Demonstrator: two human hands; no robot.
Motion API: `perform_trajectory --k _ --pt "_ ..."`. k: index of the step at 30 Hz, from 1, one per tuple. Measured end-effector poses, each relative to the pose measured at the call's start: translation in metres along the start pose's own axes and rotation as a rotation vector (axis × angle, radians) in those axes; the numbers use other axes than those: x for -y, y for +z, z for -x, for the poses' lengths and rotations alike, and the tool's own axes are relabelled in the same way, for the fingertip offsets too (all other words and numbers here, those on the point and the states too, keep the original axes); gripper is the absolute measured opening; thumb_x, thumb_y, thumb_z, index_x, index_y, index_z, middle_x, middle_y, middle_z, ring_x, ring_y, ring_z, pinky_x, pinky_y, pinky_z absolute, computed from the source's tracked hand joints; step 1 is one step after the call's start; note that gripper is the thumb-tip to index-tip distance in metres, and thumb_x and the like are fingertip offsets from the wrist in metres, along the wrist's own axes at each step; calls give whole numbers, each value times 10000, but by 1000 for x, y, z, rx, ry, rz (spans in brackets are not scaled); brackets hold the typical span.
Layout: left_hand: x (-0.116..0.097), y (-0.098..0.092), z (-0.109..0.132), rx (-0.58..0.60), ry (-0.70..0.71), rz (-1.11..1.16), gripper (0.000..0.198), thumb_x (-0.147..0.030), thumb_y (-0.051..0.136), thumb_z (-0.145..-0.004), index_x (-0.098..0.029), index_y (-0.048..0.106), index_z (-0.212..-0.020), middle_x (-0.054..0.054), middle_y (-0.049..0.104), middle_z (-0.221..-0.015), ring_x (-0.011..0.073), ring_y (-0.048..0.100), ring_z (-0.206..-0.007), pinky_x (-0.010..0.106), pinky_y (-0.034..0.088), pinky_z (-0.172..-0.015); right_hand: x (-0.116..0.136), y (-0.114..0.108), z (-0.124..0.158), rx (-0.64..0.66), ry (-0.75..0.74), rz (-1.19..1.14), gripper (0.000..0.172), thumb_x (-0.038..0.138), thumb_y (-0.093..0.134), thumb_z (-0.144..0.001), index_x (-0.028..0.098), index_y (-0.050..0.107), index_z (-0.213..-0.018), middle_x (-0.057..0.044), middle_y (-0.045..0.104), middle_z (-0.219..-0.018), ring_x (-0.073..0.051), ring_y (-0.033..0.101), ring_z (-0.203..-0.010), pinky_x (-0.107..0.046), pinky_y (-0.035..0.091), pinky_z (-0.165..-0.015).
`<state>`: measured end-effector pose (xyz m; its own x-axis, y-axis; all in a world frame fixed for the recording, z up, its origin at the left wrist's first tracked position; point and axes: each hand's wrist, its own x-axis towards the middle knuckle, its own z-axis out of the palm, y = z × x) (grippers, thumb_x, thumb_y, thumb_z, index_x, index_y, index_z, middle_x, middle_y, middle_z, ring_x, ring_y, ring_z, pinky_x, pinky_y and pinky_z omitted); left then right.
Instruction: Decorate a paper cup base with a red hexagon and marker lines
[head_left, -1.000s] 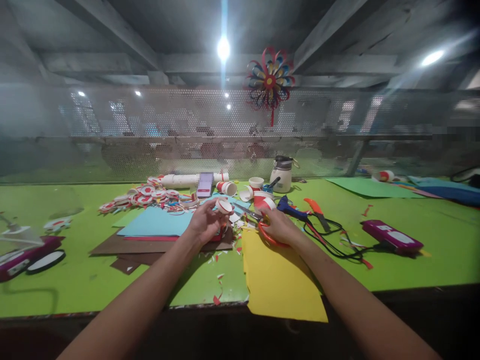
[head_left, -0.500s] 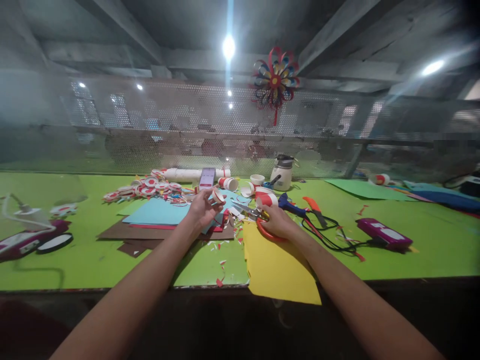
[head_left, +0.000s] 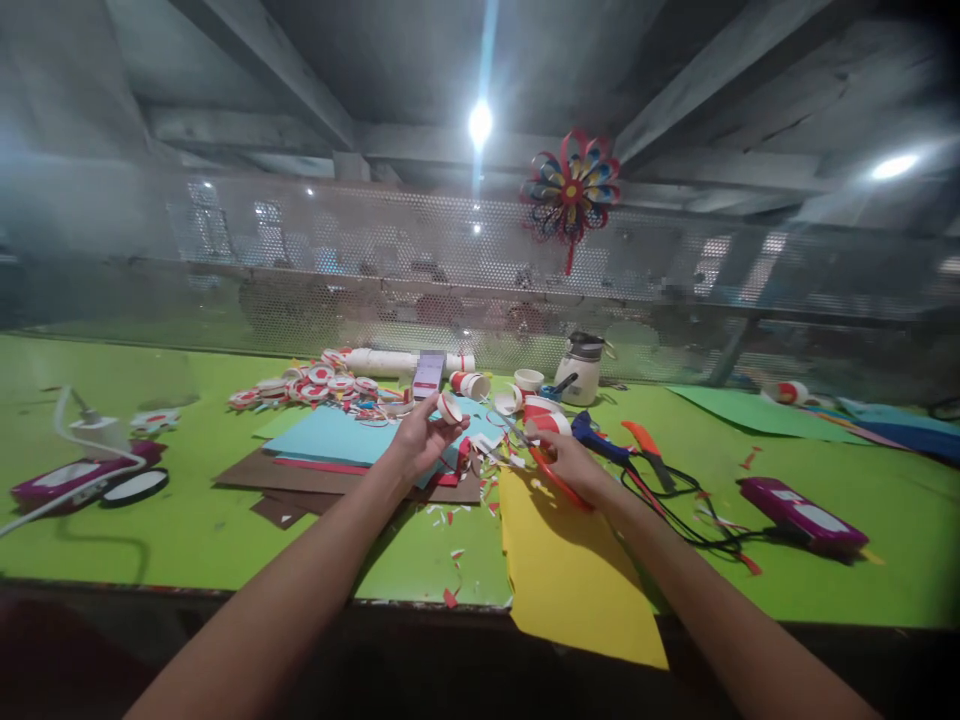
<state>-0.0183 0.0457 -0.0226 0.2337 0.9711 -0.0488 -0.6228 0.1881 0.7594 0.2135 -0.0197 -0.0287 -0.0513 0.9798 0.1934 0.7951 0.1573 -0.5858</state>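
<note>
My left hand (head_left: pixel 418 442) is closed on a small red-and-white paper cup piece (head_left: pixel 449 408), held up above the blue paper sheet (head_left: pixel 330 436). My right hand (head_left: pixel 571 463) grips red-handled scissors (head_left: pixel 534 455), their blades pointing left toward the cup piece. Under that hand lies a yellow paper sheet (head_left: pixel 576 560) that hangs over the table's near edge. Paper scraps (head_left: pixel 457 515) are scattered between my two hands.
On the green table (head_left: pixel 187 520): brown paper sheets (head_left: pixel 300 478), a pile of cut red-white rings (head_left: pixel 315 385), a phone (head_left: pixel 428 374), paper cups (head_left: pixel 472 385), a white glue pot (head_left: pixel 583 367), orange-handled pliers (head_left: pixel 645 445), black cable, purple devices (head_left: pixel 802 515) (head_left: pixel 67 480). A paper pinwheel (head_left: pixel 571 190) hangs on the mesh wall.
The view has tilted and shifted slightly. My left hand has kept the cup piece raised and turned it a little; the right hand with the scissors has moved slightly toward it.
</note>
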Motion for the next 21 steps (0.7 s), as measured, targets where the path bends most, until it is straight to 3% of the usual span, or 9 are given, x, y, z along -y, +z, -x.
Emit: perform_trajectory --k 4,8,12,17,21 --pt "0 0 0 6 54 -49 272 -316 554 -911 -125 588 -1102 81 641 -1018 165 640 -820 311 546 -684 15 -10 2 100 3 -207 509 145 568 -724 135 573 -1233 -12 644 -711 -178 621 -640 -295 495 -596" --pt "-1 2 4 36 147 -96 221 -271 584 -877 -117 642 -1025 94 684 -856 138 647 -647 204 486 -523 30 -27 5 200 -66 -375 546 166 585 -677 121 556 -1221 -40 662 -817 -182 644 -788 -310 518 -726" --pt "0 7 10 61 211 -141 268 -301 611 -845 -147 659 -1058 100 708 -888 147 658 -671 199 486 -530 35 -36 4 291 -124 -458 517 190 626 -642 127 583 -1153 -50 667 -834 -200 638 -829 -331 523 -741" --pt "-3 12 16 56 252 -188 310 -326 642 -807 -160 668 -1067 100 712 -940 142 649 -698 195 471 -550 31 -33 6 312 -170 -497 403 371 620 -778 142 580 -1107 -22 621 -780 -177 616 -739 -319 506 -679" --pt "-18 18 18 27 260 -221 264 -287 613 -821 -152 683 -1037 83 707 -917 125 626 -678 183 457 -538 32 -34 12 292 -195 -485 380 477 583 -837 158 568 -1044 3 556 -741 -141 556 -655 -296 476 -634"
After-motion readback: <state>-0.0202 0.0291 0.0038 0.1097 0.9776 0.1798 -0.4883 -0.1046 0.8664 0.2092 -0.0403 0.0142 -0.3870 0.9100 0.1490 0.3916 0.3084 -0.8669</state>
